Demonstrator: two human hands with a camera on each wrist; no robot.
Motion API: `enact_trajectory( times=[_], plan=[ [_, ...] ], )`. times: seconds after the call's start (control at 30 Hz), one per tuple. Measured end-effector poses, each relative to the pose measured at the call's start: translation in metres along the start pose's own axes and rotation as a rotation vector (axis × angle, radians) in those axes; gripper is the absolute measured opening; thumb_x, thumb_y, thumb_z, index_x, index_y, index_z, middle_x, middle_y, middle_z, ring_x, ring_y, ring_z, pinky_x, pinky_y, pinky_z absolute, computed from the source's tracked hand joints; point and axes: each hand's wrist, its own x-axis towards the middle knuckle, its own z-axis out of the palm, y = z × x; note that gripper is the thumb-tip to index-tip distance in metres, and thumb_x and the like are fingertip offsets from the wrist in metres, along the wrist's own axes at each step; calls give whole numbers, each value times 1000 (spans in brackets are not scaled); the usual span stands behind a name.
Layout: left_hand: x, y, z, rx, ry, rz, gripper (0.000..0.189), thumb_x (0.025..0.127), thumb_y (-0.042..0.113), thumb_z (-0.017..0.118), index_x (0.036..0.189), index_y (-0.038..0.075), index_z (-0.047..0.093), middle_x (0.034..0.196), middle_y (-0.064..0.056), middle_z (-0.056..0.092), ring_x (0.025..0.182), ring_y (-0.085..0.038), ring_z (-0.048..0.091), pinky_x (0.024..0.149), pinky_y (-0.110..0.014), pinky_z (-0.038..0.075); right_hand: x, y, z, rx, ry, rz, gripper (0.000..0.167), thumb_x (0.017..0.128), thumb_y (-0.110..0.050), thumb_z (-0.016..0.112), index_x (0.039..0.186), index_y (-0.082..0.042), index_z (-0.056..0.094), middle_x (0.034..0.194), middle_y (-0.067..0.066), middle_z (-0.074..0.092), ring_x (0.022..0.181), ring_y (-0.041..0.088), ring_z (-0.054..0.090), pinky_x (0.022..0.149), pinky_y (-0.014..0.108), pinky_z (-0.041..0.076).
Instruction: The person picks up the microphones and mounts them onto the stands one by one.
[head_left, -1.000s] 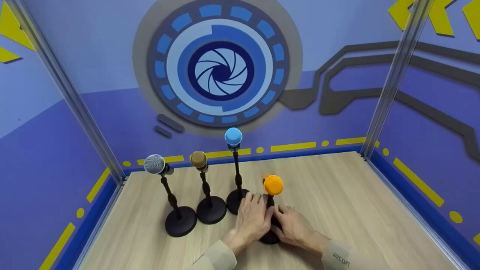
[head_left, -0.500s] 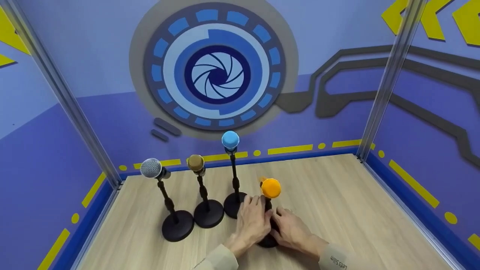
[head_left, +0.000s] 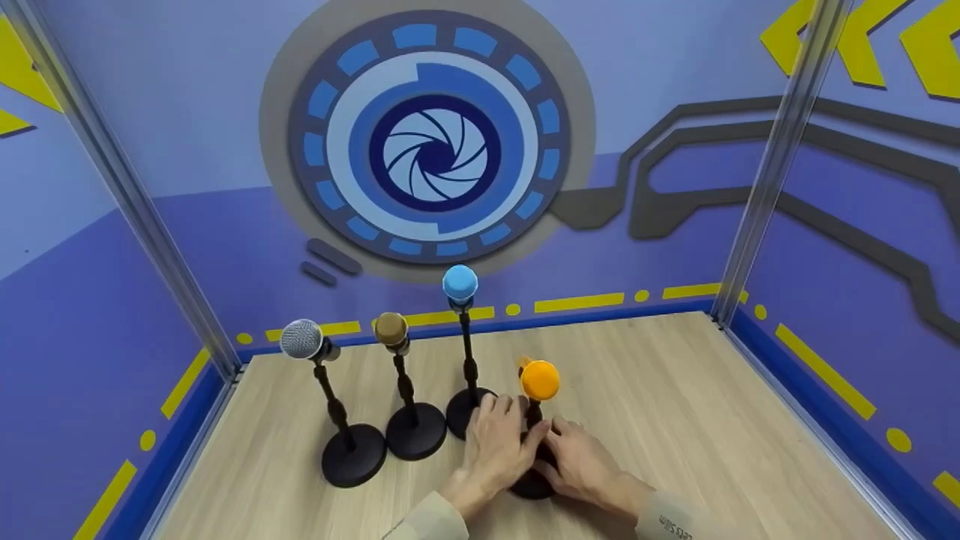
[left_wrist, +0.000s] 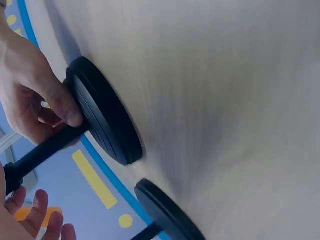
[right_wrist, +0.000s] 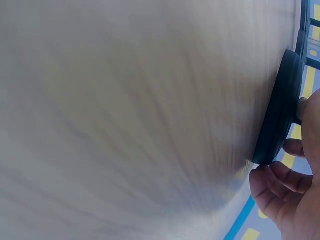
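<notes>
An orange-topped microphone (head_left: 540,380) stands on a short black desk stand, its round base (head_left: 532,487) on the table. My left hand (head_left: 495,446) holds the stand's pole from the left, thumb across it in the head view. From the right, my right hand (head_left: 589,461) grips the stand low down. In the left wrist view its thumb presses the pole's foot, just above the base (left_wrist: 105,110). In the right wrist view, right-hand fingers (right_wrist: 280,185) touch the base's edge. The left hand partly covers the base of the blue-topped microphone's stand (head_left: 469,360).
To the left stand a silver microphone (head_left: 302,339) and a gold microphone (head_left: 391,328), each on a black round-based stand. The blue microphone (head_left: 460,283) is the tallest. Blue-purple panels with metal corner posts (head_left: 780,165) enclose the wooden table (head_left: 645,375) at the back and sides.
The head view has shifted slightly, so the whole scene sits a little lower and further left. Both hands stay on the orange microphone's stand, with little visible motion.
</notes>
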Motion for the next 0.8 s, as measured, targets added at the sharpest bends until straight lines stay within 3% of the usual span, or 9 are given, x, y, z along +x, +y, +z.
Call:
enact_trajectory(
  times=[0.1,0.23,0.43,0.63,0.8],
  plan=[
    [-1,-5,-1,28,4,51,55,115,63,46,123,15,72,109,-3,74,99,-24,61,84,-41,53,2,0,0,4,-2,2,54,106,-42,75,151,-13,65,107,4,63,84,20,60,77,42,59],
    [-1,-9,-3,4,-10,97,43,114,50,57,129,12,72,113,-4,74,100,-24,61,87,-40,54,3,0,-1,19,-5,16,55,109,-48,71,152,-15,64,103,2,60,82,15,54,72,40,56],
    [-1,-12,-1,5,-40,154,35,113,41,59,124,10,71,108,-4,72,96,-23,57,84,-38,54,1,0,0,-1,11,7,55,109,-50,70,150,-15,64,102,2,59,79,15,53,71,38,56],
    [-1,-11,1,-65,-75,104,34,111,41,64,124,11,69,103,-2,70,91,-20,54,81,-34,51,0,0,0,14,-13,28,54,107,-47,73,149,-14,65,104,2,60,83,16,55,74,40,58],
    [0,-8,1,-61,-61,67,32,106,43,70,120,14,70,99,1,68,89,-19,55,79,-33,51,1,0,0,30,-30,42,48,107,-45,74,144,-15,67,107,3,62,85,18,58,77,43,60]
  ],
)
